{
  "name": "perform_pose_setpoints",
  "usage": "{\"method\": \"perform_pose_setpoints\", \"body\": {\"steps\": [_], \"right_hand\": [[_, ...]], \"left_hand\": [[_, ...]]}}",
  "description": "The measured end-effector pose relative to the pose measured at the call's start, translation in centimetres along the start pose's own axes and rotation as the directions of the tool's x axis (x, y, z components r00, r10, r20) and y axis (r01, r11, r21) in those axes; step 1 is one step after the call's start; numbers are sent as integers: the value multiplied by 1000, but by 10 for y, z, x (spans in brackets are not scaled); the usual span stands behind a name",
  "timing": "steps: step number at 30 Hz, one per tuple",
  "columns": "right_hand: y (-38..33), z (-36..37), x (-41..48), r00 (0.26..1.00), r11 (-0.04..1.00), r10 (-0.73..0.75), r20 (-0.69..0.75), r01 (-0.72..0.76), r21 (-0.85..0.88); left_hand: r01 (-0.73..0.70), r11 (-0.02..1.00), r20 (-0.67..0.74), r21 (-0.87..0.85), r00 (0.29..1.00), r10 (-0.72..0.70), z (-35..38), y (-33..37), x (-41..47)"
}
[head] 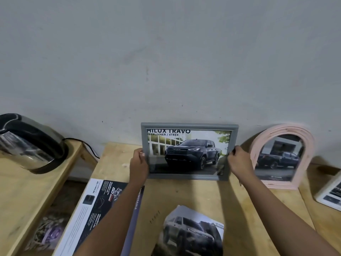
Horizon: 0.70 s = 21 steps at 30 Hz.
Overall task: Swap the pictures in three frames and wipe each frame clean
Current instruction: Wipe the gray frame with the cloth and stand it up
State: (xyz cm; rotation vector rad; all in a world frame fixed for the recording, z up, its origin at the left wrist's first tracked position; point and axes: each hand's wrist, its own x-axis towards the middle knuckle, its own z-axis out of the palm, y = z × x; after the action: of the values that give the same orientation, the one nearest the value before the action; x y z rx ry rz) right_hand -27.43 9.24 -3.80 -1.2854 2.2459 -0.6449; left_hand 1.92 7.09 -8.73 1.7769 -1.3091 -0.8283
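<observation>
A grey rectangular frame point(189, 126) with a dark pickup-truck picture stands upright on the wooden table point(230, 209), close to the wall. My left hand point(138, 164) grips its left edge and my right hand point(239, 160) grips its right edge. To the right, a pink arched frame point(308, 145) leans on the wall and holds another truck picture. A white frame point(329, 194) lies at the far right edge, cut off by the view. A loose, crumpled car picture point(191, 231) lies on the table near me.
A car brochure sheet point(96, 206) lies at the table's left front. A steel electric kettle point(27, 143) with a black cord sits on a separate wooden shelf at the left. A gap with clutter on the floor separates shelf and table. The wall is right behind the frames.
</observation>
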Motion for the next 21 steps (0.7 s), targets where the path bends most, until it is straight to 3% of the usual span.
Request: {"method": "perform_pose_setpoints", "body": {"steps": [9, 21], "right_hand": [[2, -5, 19, 994, 992, 92, -52, -96, -85], [13, 4, 19, 991, 996, 50, -124, -59, -72]], "left_hand": [[-5, 998, 76, -62, 997, 10, 25, 13, 24], [-23, 998, 59, -64, 998, 27, 27, 5, 24]]}}
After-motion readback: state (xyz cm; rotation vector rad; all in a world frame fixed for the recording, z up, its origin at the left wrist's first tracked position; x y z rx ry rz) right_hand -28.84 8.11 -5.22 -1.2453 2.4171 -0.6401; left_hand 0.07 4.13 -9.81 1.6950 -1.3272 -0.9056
